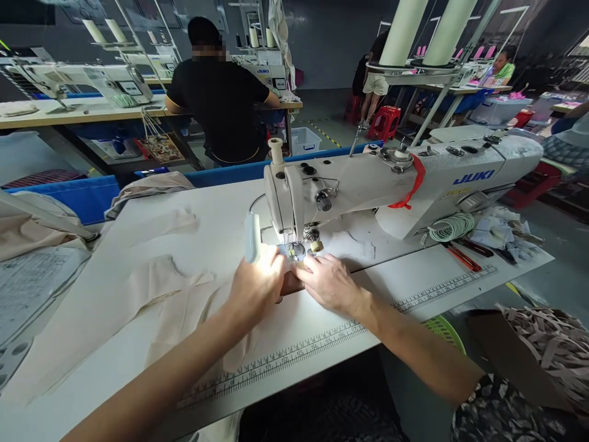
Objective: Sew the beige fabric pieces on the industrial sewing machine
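Observation:
A white Juki sewing machine [396, 178] stands on a white table [322, 344] with a ruler printed along its front edge. My left hand [255, 288] rests fingers down on beige fabric [184, 307], just left of the needle and presser foot [297, 250]. My right hand [329, 283] lies beside it on the right, fingers bent and pressing the cloth close to the foot. The machine's lamp lights both hands brightly. What lies under the fingertips is hidden.
More beige pieces [156, 224] lie at the table's left. Red-handled scissors [462, 256] and a coiled white cord [451, 227] sit under the machine arm. A box of fabric strips [547, 350] is at right. A person in black [221, 98] sits at the bench ahead.

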`<state>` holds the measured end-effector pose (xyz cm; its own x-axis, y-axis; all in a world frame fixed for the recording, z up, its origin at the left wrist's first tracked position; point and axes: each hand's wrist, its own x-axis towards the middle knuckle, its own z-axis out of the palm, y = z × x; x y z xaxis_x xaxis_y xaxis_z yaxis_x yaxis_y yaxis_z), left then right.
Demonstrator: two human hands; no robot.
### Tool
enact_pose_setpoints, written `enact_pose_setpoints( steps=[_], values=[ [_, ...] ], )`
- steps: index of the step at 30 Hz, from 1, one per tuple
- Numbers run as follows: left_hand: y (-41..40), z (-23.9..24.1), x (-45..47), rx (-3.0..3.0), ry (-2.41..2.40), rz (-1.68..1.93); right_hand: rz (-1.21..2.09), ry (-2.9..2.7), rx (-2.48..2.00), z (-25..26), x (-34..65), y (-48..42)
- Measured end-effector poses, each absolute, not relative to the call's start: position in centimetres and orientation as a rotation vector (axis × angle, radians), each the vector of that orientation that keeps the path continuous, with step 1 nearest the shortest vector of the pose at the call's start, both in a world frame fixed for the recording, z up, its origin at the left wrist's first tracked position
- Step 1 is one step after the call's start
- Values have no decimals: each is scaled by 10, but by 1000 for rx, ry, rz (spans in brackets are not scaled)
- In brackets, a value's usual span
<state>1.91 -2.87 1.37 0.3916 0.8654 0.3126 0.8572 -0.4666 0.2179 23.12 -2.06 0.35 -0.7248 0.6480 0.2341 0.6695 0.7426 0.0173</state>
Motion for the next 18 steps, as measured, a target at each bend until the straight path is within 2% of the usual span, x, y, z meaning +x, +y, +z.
enact_pose_setpoints(
  steps=[4,9,18],
  values=[
    [-52,-3,27,2917,1346,680,-147,-2723,-1041,4,230,-21],
    [-56,-19,24,2981,1364,690,-149,-2722,-1043,6,230,-22],
    [-35,-17,20,2969,1361,694,-178,-2524,-1154,-3,243,-2]
  ],
)
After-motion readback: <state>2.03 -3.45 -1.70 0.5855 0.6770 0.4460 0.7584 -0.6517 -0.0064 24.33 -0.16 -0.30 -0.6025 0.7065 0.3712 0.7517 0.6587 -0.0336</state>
